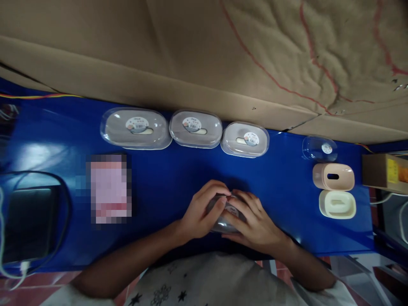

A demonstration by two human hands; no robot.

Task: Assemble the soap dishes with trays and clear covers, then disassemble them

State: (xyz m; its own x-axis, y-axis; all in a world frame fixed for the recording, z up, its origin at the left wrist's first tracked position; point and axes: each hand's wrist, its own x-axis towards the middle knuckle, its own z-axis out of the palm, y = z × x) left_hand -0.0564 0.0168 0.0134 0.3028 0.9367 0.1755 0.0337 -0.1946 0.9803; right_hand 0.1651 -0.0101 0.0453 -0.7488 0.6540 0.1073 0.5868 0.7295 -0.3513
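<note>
A clear lidded container (230, 219) with a round label sits near the front edge of the blue table, between my hands. My left hand (204, 208) wraps round its left side, thumb on top. My right hand (255, 219) covers its right side, with fingers over the lid. Both hands hide much of it. Three clear-lidded containers (135, 127), (195, 128), (245, 139) stand in a row along the back, each with a round label.
At the right lie a clear lid (319, 148), a pink box (338, 177) with a dark slot and a cream box (338, 205). A blurred-out pink item (110, 189) and a black device (30, 223) with cables are at left. Cardboard (191, 55) lines the back.
</note>
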